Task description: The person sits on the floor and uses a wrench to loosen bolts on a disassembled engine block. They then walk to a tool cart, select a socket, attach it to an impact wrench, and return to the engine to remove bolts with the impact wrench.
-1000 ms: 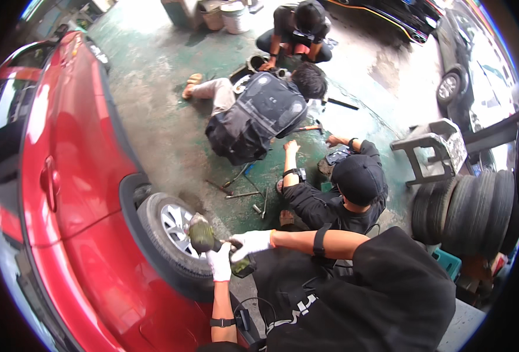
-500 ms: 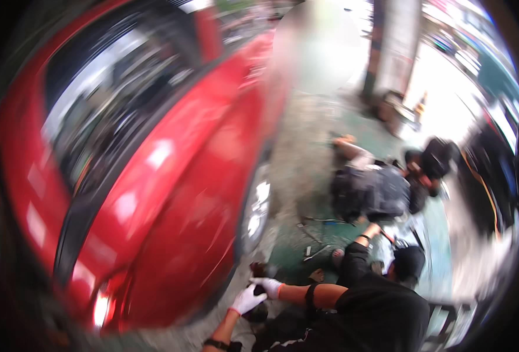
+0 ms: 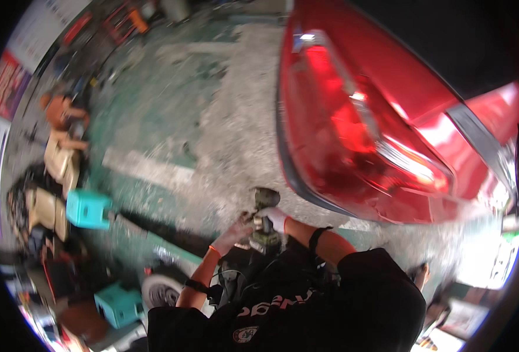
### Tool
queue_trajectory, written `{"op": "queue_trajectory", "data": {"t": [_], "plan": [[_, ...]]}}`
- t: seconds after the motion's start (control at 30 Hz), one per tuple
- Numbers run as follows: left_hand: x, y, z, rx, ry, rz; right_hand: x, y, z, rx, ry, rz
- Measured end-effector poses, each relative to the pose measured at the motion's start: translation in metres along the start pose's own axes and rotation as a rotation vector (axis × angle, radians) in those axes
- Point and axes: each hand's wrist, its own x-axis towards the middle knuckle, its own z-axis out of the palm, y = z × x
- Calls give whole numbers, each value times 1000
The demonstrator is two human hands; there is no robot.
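Note:
An olive-green cordless impact wrench (image 3: 266,199) is held upright in front of my body, its battery base (image 3: 265,240) low near my shirt. My right hand (image 3: 275,219), in a white glove, is closed around its handle. From the other side my left hand (image 3: 231,236), gloved and dirty at the fingertips, reaches up to the tool with its fingers stretched out. Whether those fingertips touch the handle or only lie beside it is hard to tell. The red car's rear corner (image 3: 341,146), with its lit-looking tail lamp (image 3: 353,120), stands just beyond and to the right.
Green-and-grey worn floor (image 3: 154,111) stretches ahead. On the left are two turquoise stools (image 3: 89,209), tan car seats (image 3: 60,161) and an orange-brown piece (image 3: 57,111). A wheel (image 3: 162,290) lies near my left elbow. Red equipment (image 3: 118,26) stands at the far left.
My view has swung left, from along the car's side to its rear corner and the floor beyond. The crouching people have left the view. The impact wrench now shows plainly between my hands.

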Motion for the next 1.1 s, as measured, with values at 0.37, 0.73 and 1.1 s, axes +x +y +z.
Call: {"op": "queue_trajectory", "data": {"t": [0.37, 0.73, 1.1], "plan": [[14, 91, -226, -745, 687, 198, 123, -231, 228, -651, -517, -420], [162, 396, -388, -555, 499, 649, 215, -473, 378, -292, -685, -179], [416, 695, -506, -668, -9, 522, 336, -698, 469, -1222, -492, -1246]]}}
